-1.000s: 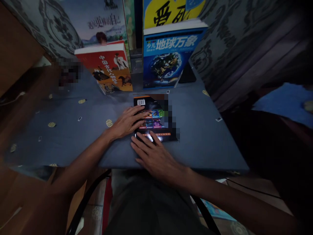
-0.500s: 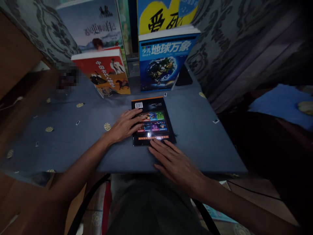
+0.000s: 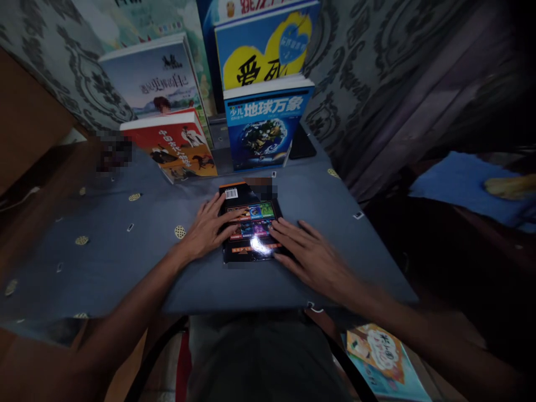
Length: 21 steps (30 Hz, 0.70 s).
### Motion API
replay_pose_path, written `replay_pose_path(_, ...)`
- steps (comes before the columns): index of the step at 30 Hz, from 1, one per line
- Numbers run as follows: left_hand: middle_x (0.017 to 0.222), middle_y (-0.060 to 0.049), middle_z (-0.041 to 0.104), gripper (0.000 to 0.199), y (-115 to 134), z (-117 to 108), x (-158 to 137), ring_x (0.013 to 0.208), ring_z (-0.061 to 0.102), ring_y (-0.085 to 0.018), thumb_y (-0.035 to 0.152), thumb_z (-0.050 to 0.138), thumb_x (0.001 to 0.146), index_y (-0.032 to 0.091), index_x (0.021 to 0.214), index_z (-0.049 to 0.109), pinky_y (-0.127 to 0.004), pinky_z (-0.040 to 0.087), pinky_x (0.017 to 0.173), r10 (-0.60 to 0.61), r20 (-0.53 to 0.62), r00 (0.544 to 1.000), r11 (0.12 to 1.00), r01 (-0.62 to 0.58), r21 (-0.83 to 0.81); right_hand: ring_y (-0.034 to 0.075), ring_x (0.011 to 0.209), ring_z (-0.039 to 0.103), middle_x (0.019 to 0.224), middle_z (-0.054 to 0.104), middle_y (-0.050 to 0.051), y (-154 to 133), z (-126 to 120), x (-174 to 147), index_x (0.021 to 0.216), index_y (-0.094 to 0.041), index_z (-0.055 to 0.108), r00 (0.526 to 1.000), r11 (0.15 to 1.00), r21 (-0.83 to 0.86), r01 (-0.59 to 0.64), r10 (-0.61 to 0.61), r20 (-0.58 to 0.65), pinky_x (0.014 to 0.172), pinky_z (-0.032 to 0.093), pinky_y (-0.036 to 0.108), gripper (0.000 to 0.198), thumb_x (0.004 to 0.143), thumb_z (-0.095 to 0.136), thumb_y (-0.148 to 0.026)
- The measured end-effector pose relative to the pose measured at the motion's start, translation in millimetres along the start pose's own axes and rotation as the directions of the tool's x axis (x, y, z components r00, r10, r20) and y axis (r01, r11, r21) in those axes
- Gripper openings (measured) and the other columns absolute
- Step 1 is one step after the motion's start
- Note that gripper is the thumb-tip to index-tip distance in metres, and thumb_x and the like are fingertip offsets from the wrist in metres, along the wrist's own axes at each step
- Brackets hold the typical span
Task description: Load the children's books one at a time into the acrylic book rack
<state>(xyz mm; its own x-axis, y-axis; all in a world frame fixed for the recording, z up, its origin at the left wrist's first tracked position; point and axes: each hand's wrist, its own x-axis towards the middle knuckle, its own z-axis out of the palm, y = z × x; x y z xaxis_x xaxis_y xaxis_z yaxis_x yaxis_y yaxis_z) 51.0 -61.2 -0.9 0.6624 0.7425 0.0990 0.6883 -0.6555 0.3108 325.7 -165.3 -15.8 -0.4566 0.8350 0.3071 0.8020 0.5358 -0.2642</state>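
Observation:
A black book (image 3: pixel 247 243) with small coloured pictures, a barcode and an orange strip along its far edge lies flat on the cloth-covered table (image 3: pixel 138 268). My left hand (image 3: pixel 206 228) rests on its left side, fingers spread over the pictures. On the right edge lies my right hand (image 3: pixel 307 251), fingers stretched out flat across the cover. Light glares on the near part of the cover. Neither hand grips anything.
Behind the black book stand a red book (image 3: pixel 180 148) and a blue book with a globe (image 3: pixel 263 131). Farther back are a grey-blue book (image 3: pixel 154 78) and a yellow-hearted one (image 3: pixel 268 50). A dark flat object (image 3: pixel 304 144) lies behind the blue book. Another book (image 3: pixel 383 357) lies below the table's front edge.
My right hand has moved from the book's near edge up and onto its right side. My left hand stays on the left side. The camera view has tilted up a little.

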Motion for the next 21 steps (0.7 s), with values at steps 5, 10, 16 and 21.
replay_pose_path(5,0.169,-0.009,0.025,0.049,-1.2,-1.4,1.0,0.156,0.02,-0.033,0.049,0.044,0.103,0.034,0.15,0.048,-0.065,0.023,0.122,0.012,0.007,1.0,1.0,-0.012,0.017,0.027,0.141,0.051,0.151,0.055,0.007,20.3,0.8,21.1,0.151,-0.03,0.045,1.0,1.0,0.012,0.001,-0.001,-0.01,0.115,0.045,0.056,0.051,0.102,0.048,-0.041)
replay_pose_path(10,0.168,-0.009,0.026,0.048,2.9,-5.1,-3.1,0.155,0.023,-0.033,0.048,0.045,0.103,0.034,0.149,0.049,-0.065,0.025,0.121,0.034,0.017,0.999,0.999,-0.034,0.023,0.03,0.143,0.048,0.154,0.052,0.009,25.5,-4.0,17.2,0.157,-0.032,0.035,0.998,0.996,0.051,0.069,-0.069,0.003,0.117,0.041,0.059,0.065,0.098,0.054,-0.052)
replay_pose_path(16,0.168,-0.011,0.026,0.048,24.3,-10.2,-29.7,0.153,0.029,-0.034,0.048,0.045,0.103,0.035,0.149,0.049,-0.065,0.028,0.12,0.083,0.066,0.994,0.996,-0.085,0.03,0.037,0.149,0.036,0.16,0.039,0.023,6.8,-10.8,-26.4,0.162,-0.015,0.02,0.975,0.981,0.052,0.184,-0.189,0.114,0.117,0.032,0.067,0.106,0.084,0.062,-0.073)
replay_pose_path(21,0.168,-0.008,0.028,0.048,38.8,-8.0,-51.8,0.153,0.03,-0.033,0.046,0.049,0.102,0.038,0.149,0.047,-0.065,0.029,0.12,0.131,0.065,0.989,0.991,-0.133,0.032,0.03,0.15,0.036,0.16,0.043,0.015,-9.9,-1.1,-60.6,0.163,-0.022,0.015,0.986,0.989,0.012,0.146,-0.147,0.077,0.12,0.031,0.061,0.091,0.088,0.065,-0.028)
